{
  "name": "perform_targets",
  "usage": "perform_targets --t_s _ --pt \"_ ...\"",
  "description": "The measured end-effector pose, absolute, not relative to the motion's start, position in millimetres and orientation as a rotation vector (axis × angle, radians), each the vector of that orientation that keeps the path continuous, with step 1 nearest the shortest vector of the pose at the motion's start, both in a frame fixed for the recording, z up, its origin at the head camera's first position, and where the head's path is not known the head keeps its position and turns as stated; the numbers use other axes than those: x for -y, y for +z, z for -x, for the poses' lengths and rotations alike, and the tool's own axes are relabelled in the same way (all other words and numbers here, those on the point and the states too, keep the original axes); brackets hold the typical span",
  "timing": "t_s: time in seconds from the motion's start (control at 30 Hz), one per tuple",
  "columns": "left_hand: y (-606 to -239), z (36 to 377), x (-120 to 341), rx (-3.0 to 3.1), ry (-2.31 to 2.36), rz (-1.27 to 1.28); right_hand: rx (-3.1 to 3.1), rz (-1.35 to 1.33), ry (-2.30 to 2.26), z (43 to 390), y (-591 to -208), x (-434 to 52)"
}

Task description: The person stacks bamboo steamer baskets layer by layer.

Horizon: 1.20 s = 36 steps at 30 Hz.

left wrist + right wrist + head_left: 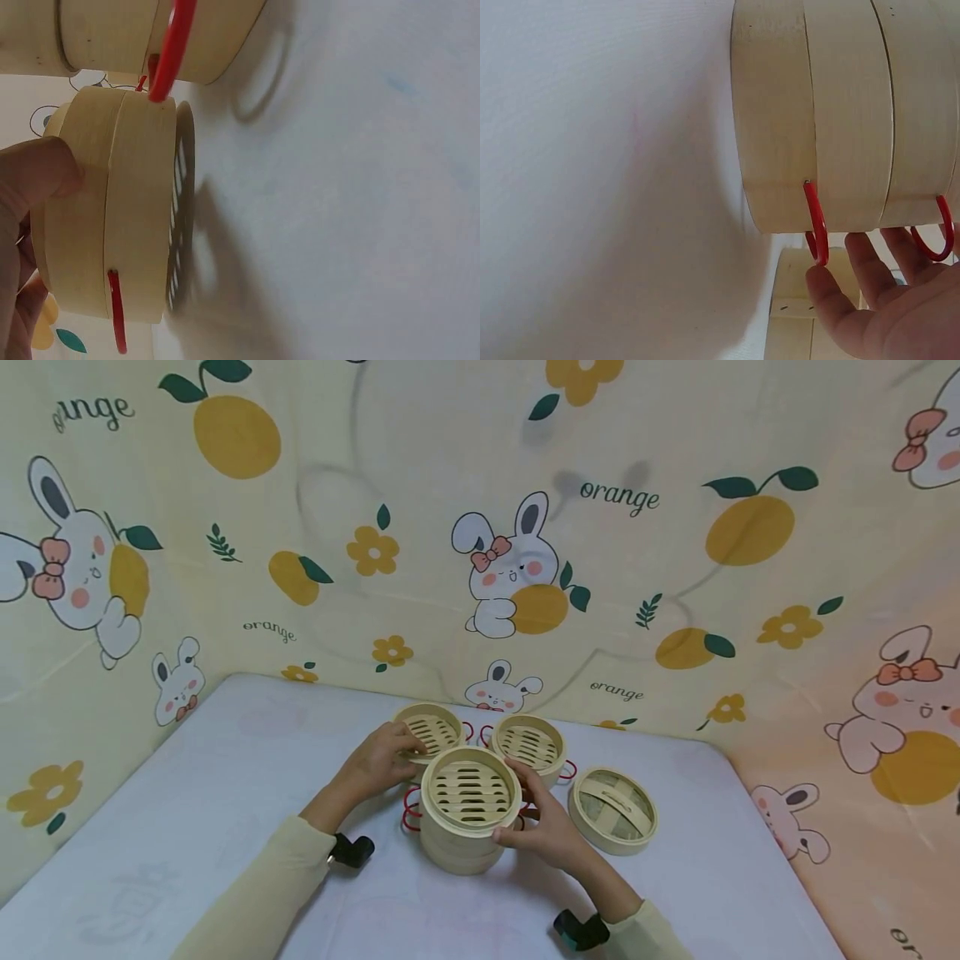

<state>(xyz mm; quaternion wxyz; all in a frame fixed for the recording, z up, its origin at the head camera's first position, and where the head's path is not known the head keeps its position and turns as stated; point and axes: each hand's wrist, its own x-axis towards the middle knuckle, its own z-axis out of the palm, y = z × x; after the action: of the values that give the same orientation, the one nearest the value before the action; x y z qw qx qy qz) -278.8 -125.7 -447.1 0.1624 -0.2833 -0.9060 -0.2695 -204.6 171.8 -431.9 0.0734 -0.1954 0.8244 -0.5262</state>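
A stack of round bamboo steamer baskets (461, 847) with red loop handles stands at the front, its slatted top basket facing up. My right hand (551, 827) holds the right side of this stack, thumb toward the front and fingers round the side by the red handles (817, 225). My left hand (378, 762) grips a second bamboo steamer basket (431, 731) behind the stack on the left. In the left wrist view my thumb presses the wall of that steamer basket (135, 202), and its slatted underside shows raised over the tabletop.
Behind the stack on the right stands another bamboo steamer basket (528, 743) with red handles. A bamboo lid (615, 810) with a strap handle lies to the right. All are on a white-covered table (187, 827), against a printed backdrop (420, 618).
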Motion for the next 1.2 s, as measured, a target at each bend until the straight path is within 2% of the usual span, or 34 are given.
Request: perform_targets --t_s 0.33,1.2 --pt "-439.4 271.7 132.2 2.538 -0.749 0.708 -2.451 0.577 -1.595 205.0 -432.1 -171.5" --pt "-410.4 255.1 141.1 2.467 -0.780 0.651 -2.431 0.592 -1.611 204.8 -432.4 -172.4"
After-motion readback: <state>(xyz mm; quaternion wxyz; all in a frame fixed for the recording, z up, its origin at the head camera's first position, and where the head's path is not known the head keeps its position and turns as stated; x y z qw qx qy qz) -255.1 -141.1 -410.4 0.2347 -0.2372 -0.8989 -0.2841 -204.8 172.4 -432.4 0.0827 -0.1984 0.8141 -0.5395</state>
